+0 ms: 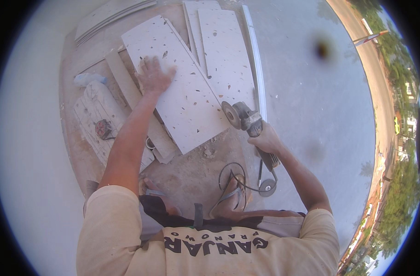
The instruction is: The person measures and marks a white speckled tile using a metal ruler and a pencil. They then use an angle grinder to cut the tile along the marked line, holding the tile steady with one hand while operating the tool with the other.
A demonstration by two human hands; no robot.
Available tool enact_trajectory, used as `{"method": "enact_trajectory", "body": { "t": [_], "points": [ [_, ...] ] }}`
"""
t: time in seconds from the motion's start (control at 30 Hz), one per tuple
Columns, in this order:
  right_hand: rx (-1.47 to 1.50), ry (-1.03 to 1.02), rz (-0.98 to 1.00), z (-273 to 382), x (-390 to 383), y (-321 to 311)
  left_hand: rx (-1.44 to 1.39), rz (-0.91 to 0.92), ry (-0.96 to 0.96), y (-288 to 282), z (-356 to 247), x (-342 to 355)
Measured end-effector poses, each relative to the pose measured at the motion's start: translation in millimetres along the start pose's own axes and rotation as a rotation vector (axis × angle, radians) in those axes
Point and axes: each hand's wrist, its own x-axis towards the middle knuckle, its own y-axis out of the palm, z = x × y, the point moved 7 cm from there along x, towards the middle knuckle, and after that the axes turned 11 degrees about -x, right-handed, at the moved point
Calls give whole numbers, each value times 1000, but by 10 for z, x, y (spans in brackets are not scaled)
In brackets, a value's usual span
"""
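My left hand (154, 77) lies flat with fingers spread on a long white slab with dark speckles (187, 108), which sits slanted in front of me. In my right hand (266, 139) is an angle grinder (252, 123), gripped round its body. The grinder's cutting disc (231, 115) stands on edge by the slab's right long edge, near its closer corner; whether it touches cannot be made out. A black cord (223, 175) trails from the grinder in loops over the floor near my foot. Whitish dust covers my left fingers.
More speckled slabs (228, 50) lie beyond, beside a long metal straightedge (255, 60). Narrow strips (123, 73), a dusty board (92, 106) with a red-black tape measure (103, 129) and a plastic bag (89, 79) are at left. A round disc (267, 187) lies near my right sandal (230, 197).
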Motion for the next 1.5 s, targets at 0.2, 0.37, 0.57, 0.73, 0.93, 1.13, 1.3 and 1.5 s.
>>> {"method": "enact_trajectory", "body": {
  "t": [0.2, 0.37, 0.57, 0.73, 0.93, 1.13, 1.3, 1.5],
  "points": [
    [1, -1, -7, 46, 15, 5, 19, -39, 14, 15, 28, 18],
    [-18, 8, -13, 14, 56, 24, -30, 6, 8, -4, 0, 5],
    [-4, 5, -3, 16, 83, 54, -3, 38, -5, -41, -3, -8],
    [-19, 25, 17, 60, 77, 38, -12, 39, -11, -40, -4, -8],
    [-22, 9, -8, 56, 88, 46, -22, 22, 0, -48, -20, -12],
    [-1, 3, -20, 19, 163, 96, -19, 26, -1, -35, -5, 5],
    [17, -30, -27, 127, 150, 42, -28, 12, -7, 11, 26, 1],
    [-3, -38, -57, 35, 199, 130, -40, -31, 8, 34, 39, 14]
  ]
}}
